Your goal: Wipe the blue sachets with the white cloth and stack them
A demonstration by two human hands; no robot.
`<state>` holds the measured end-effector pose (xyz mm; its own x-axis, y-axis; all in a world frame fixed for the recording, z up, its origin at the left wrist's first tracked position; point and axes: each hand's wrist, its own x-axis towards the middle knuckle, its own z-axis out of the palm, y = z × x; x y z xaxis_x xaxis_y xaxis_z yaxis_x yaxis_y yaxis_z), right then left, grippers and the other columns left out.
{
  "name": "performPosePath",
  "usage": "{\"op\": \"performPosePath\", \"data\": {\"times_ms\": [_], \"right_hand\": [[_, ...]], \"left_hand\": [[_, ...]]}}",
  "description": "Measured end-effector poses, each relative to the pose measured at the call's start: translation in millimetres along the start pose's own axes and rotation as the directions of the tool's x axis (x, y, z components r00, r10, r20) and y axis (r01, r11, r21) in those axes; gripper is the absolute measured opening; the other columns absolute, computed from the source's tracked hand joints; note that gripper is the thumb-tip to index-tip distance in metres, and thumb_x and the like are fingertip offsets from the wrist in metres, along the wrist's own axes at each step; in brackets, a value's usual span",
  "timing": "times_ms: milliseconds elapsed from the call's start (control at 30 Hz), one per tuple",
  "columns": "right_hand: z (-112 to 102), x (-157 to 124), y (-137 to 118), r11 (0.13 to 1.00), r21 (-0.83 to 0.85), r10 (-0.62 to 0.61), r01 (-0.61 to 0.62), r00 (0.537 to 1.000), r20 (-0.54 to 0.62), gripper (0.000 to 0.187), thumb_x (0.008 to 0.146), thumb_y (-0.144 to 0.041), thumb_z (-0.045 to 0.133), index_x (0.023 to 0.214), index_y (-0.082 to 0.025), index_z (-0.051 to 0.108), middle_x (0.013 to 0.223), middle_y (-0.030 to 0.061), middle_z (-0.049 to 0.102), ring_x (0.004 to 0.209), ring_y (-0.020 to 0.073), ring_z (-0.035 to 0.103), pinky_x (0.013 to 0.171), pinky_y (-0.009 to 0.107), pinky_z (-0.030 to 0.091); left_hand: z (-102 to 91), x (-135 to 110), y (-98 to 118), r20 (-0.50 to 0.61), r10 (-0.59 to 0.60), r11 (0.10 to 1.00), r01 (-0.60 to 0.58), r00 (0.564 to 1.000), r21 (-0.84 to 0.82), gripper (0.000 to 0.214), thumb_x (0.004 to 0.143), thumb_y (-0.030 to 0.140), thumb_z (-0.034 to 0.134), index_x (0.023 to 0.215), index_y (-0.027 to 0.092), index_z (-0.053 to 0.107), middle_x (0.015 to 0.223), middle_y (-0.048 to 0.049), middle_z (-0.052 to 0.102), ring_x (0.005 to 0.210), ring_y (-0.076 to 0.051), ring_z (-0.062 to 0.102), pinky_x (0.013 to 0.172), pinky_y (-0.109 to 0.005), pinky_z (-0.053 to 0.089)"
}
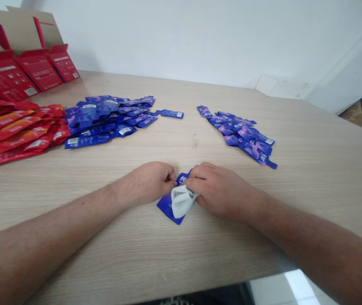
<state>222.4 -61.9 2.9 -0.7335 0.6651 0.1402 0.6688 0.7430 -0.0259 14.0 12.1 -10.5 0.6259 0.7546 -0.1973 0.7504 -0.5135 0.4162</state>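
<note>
Near the table's front a blue-purple sachet (167, 205) lies tilted between my hands. My left hand (153, 182) pinches its left edge, close to the upper end. A crumpled white cloth (182, 201) is gripped in my right hand (220, 188) and rests across the sachet's face. The right fingers also cover part of the sachet's upper end. Beyond my left hand is a heap of blue sachets (104, 116), with a single sachet (172, 114) at its right side. A smaller group of purple-blue sachets (239, 131) lies beyond my right hand.
Red-orange sachets (18, 127) are piled at the left. Behind them stand open red cardboard boxes (37, 70) against the white wall (181, 38). The wooden table (120, 254) ends at a front edge near me.
</note>
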Motion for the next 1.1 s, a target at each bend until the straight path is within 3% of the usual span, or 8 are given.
{"op": "performPosePath", "data": {"times_ms": [133, 300, 467, 633, 800, 967, 1100], "right_hand": [[-1.2, -1.0, -3.5, 0.992, 0.030, -0.120, 0.119, 0.992, 0.035, 0.016, 0.095, -0.019, 0.050, 0.102, -0.020, 0.064, 0.099, 0.0057, 0.061, 0.095, 0.0214, 0.053, 0.088, 0.037, 0.043], [0.2, 0.1, 1.1, 1.000, 0.008, 0.004, -0.004, 1.000, -0.006, 0.011, 0.091, -0.020, 0.056, 0.098, -0.018, 0.064, 0.098, 0.0078, 0.061, 0.092, 0.0219, 0.053, 0.084, 0.036, 0.045], [0.1, -0.1, -1.8, 0.992, 0.023, -0.121, 0.120, 0.992, 0.032, 0.015, 0.096, -0.020, 0.049, 0.101, -0.020, 0.063, 0.098, 0.0060, 0.061, 0.093, 0.0213, 0.053, 0.087, 0.036, 0.044], [-0.6, 0.4, 1.3, 1.000, -0.009, 0.007, -0.007, 1.000, -0.008, 0.009, 0.090, -0.020, 0.057, 0.097, -0.018, 0.063, 0.097, 0.0072, 0.060, 0.091, 0.0220, 0.053, 0.083, 0.036, 0.044], [-0.3, -0.4, -2.6, 0.991, 0.022, -0.134, 0.134, 0.991, 0.026, 0.014, 0.095, -0.019, 0.050, 0.100, -0.020, 0.063, 0.098, 0.0057, 0.061, 0.094, 0.0214, 0.053, 0.086, 0.036, 0.043], [-0.7, -0.4, 1.7, 1.000, 0.000, 0.000, 0.000, 1.000, -0.010, 0.010, 0.090, -0.019, 0.056, 0.097, -0.018, 0.064, 0.097, 0.0079, 0.061, 0.091, 0.0216, 0.052, 0.082, 0.036, 0.044], [-1.2, -1.2, -1.2, 0.993, 0.028, -0.115, 0.115, 0.993, 0.022, 0.015, 0.093, -0.017, 0.051, 0.101, -0.019, 0.064, 0.098, 0.0067, 0.062, 0.094, 0.0214, 0.053, 0.086, 0.036, 0.043]], "left_hand": [[0.3, 0.4, -0.2, 0.017, 0.039, 0.999, -0.039, 0.999, -0.004, 0.021, 0.081, 0.031, 0.049, 0.079, 0.024, 0.069, 0.072, 0.0018, 0.069, 0.065, -0.013, 0.057, 0.055, -0.025, 0.033], [0.9, 0.0, -1.5, -0.009, 0.008, 1.000, -0.008, 1.000, 0.007, 0.021, 0.081, 0.031, 0.049, 0.077, 0.025, 0.069, 0.070, 0.0018, 0.069, 0.063, -0.013, 0.057, 0.053, -0.025, 0.032], [0.7, -1.0, -1.7, 0.000, 0.044, 0.999, -0.044, 0.999, -0.005, 0.020, 0.081, 0.030, 0.050, 0.079, 0.025, 0.068, 0.071, 0.0023, 0.069, 0.063, -0.013, 0.057, 0.054, -0.025, 0.032], [0.3, -1.4, 0.4, -0.017, 0.003, 1.000, -0.003, 1.000, 0.013, 0.020, 0.081, 0.032, 0.050, 0.077, 0.025, 0.068, 0.070, 0.0018, 0.069, 0.063, -0.013, 0.056, 0.053, -0.025, 0.031], [-0.9, -0.8, 1.3, 0.012, 0.028, 1.000, -0.028, 1.000, 0.009, 0.020, 0.080, 0.030, 0.049, 0.079, 0.024, 0.069, 0.071, 0.0016, 0.069, 0.063, -0.012, 0.056, 0.054, -0.024, 0.032], [-0.2, -0.4, -0.2, 0.000, 0.001, 1.000, -0.001, 1.000, 0.011, 0.022, 0.081, 0.032, 0.049, 0.080, 0.024, 0.069, 0.071, 0.0011, 0.069, 0.063, -0.013, 0.056, 0.054, -0.025, 0.032], [-1.4, -1.6, 0.9, 0.017, 0.032, 0.999, -0.032, 0.999, -0.002, 0.021, 0.081, 0.031, 0.049, 0.079, 0.024, 0.069, 0.072, 0.0013, 0.069, 0.063, -0.013, 0.056, 0.055, -0.025, 0.033]]}}
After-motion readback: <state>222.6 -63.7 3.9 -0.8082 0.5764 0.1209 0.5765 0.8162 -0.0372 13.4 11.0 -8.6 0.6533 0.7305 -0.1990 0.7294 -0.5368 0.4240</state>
